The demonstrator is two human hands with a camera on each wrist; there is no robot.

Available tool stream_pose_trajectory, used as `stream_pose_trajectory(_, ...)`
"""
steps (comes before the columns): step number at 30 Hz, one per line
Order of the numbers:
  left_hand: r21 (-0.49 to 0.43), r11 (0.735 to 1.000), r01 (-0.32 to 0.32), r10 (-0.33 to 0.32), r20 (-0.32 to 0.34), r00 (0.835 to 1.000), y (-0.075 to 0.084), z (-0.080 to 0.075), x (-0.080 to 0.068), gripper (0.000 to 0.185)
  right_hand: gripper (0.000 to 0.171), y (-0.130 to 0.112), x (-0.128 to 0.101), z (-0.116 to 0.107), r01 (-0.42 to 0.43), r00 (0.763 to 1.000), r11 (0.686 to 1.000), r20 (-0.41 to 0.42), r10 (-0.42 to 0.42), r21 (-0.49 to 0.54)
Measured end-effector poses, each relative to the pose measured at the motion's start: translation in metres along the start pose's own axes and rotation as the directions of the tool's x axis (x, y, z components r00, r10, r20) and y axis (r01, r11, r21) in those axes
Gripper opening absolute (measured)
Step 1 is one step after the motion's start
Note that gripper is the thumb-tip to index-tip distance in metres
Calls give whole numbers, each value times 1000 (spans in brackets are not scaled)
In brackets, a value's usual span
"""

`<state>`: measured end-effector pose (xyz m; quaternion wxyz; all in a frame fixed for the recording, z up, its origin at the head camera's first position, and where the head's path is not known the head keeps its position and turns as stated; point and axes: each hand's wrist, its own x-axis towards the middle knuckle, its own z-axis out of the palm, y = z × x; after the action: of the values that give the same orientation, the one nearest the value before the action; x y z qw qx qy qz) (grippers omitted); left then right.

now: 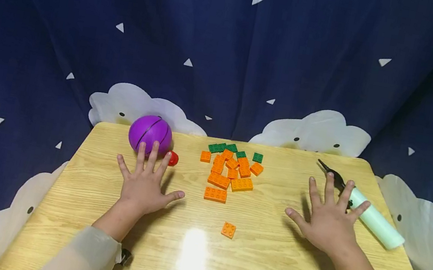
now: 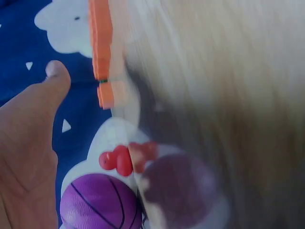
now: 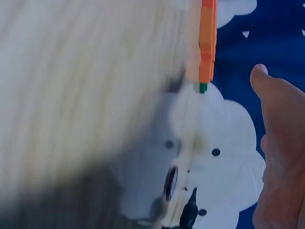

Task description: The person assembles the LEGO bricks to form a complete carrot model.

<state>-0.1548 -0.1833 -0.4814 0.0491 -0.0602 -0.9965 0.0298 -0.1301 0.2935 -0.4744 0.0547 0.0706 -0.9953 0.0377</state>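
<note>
Both hands lie flat on a wooden table (image 1: 248,255) with fingers spread and nothing in them. My left hand (image 1: 145,184) rests just in front of a purple ball (image 1: 150,133) and a small red piece (image 1: 172,159). My right hand (image 1: 329,215) rests beside a pale green pump (image 1: 374,219) with a black nozzle, its little finger touching it. Between the hands lies a pile of orange bricks (image 1: 227,171) with some green bricks (image 1: 231,149) at the back. One orange brick (image 1: 228,229) sits alone, nearer to me. The left wrist view shows the ball (image 2: 100,202) and my thumb (image 2: 45,102).
A dark blue curtain (image 1: 232,42) with white triangles and white cloud shapes surrounds the table on three sides. A bright glare patch (image 1: 192,260) lies on the near middle of the table. The wrist views are blurred along the tabletop.
</note>
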Motion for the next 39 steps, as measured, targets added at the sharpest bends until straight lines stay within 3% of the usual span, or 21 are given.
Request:
stream_pose_trajectory(8, -113, 991, -74, 81, 55, 995, 24, 1, -8, 109, 104, -31, -7, 13, 111, 994, 988, 6, -112, 108)
stream_pose_trajectory(13, -222, 970, -96, 109, 46, 993, 39, 6, -11, 103, 94, -52, -7, 20, 179, 983, 961, -8, -182, 210)
stream_pose_trajectory(18, -363, 924, -121, 139, 25, 990, 54, 8, -14, 89, 83, -72, -10, 24, 203, 978, 932, -19, -208, 300)
stream_pose_trajectory(23, -440, 883, -162, 185, 10, 983, 66, 7, -18, 72, 79, -85, -15, 29, 201, 977, 918, -4, -213, 342)
stream_pose_trajectory(33, -566, 784, -254, 306, -3, 952, 91, 8, -24, 56, 69, -107, -21, 33, 220, 970, 891, 10, -243, 397)
stream_pose_trajectory(39, -570, 775, -275, 345, 16, 939, 107, 11, -26, 53, 60, -117, -20, 35, 227, 964, 880, 32, -264, 417)
